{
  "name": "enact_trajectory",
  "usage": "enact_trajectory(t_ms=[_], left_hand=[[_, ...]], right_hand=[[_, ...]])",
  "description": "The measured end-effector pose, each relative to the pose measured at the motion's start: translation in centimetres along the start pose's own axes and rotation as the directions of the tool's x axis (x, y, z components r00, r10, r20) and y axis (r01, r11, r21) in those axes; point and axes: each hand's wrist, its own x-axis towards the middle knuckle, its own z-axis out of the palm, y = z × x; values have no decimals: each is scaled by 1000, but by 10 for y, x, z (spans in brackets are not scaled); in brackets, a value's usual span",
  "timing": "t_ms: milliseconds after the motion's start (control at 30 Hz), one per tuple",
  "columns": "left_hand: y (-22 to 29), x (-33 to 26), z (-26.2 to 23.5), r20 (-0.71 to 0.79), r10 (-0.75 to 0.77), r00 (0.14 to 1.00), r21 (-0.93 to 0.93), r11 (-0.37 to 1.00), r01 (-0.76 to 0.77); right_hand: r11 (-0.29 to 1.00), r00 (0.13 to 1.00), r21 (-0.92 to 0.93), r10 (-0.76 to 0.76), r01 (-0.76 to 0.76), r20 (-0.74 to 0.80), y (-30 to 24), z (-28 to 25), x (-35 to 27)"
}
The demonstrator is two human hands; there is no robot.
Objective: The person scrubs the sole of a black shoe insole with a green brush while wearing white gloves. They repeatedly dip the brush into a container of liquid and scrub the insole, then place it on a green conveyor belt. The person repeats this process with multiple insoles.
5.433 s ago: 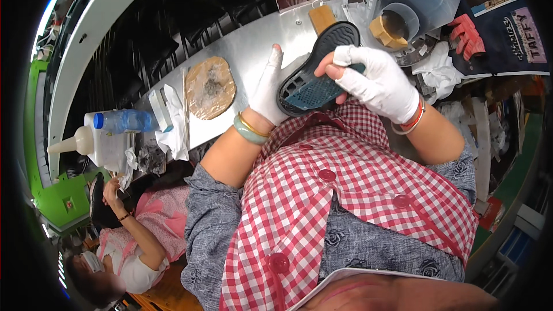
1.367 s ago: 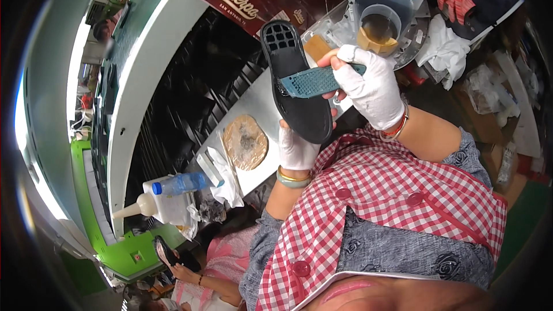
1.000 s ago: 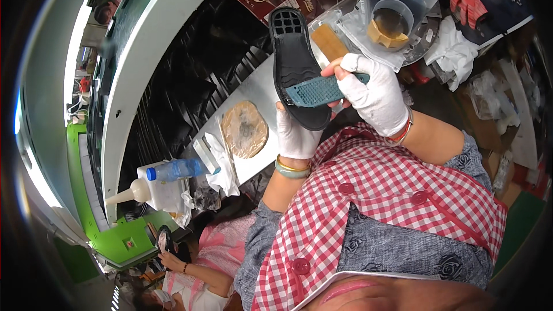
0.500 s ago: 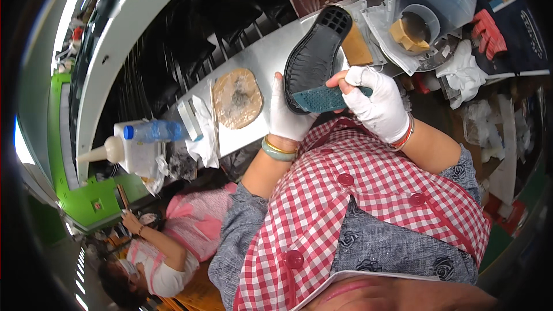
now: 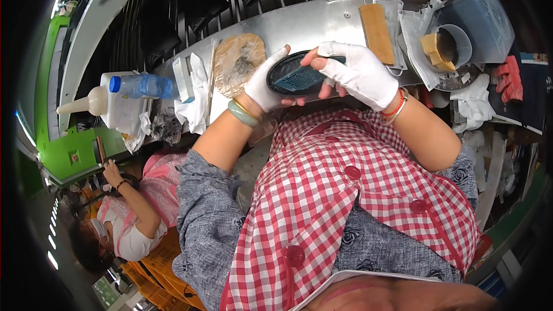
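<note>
A black shoe sole [image 5: 284,61] is gripped at its left end by my left hand [image 5: 260,87], which wears a white glove with bare fingertips. Inside its raised rim lies a teal textured pad [image 5: 295,79]. My right hand [image 5: 364,76], gloved the same way, closes its thumb and fingers over the pad's right end. That hand hides the sole's far right part. Both things are held above the near edge of the metal worktop [image 5: 299,20], with the sole tilted and foreshortened.
Left on the worktop are a plastic-wrapped tan disc [image 5: 239,64], a blue bottle [image 5: 147,86] and a white squeeze bottle [image 5: 95,102]. Rightward lie a tan block [image 5: 377,34], a cup of dark liquid [image 5: 461,46] and a red glove [image 5: 509,79]. A co-worker [image 5: 135,213] sits lower left.
The sole has gone from standing nearly upright to lying tilted and sideways, lower down. My left hand shifted left with it. The teal pad now sits inside the sole's rim. The whole view has turned slightly.
</note>
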Motion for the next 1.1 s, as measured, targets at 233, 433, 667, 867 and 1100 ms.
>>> enact_trajectory(t_ms=[233,433,667,867,1100], left_hand=[[42,2,-25,-20,-59,998,351,934,62],[58,0,-7,-96,-82,992,414,903,115],[74,3,11,-198,-58,979,517,842,154],[81,3,14,-205,-100,974,546,814,198],[81,1,11,-192,-128,973,496,843,208]], right_hand=[[999,999,0,-51,51,-6,10,-1,26],[998,999,-57,4,-6,-39,5,-12,26],[995,998,-98,-4,-2,-60,5,-24,23],[994,998,-106,2,-9,-63,5,-32,13],[996,983,1,91,-92,-157,16,-38,-8]])
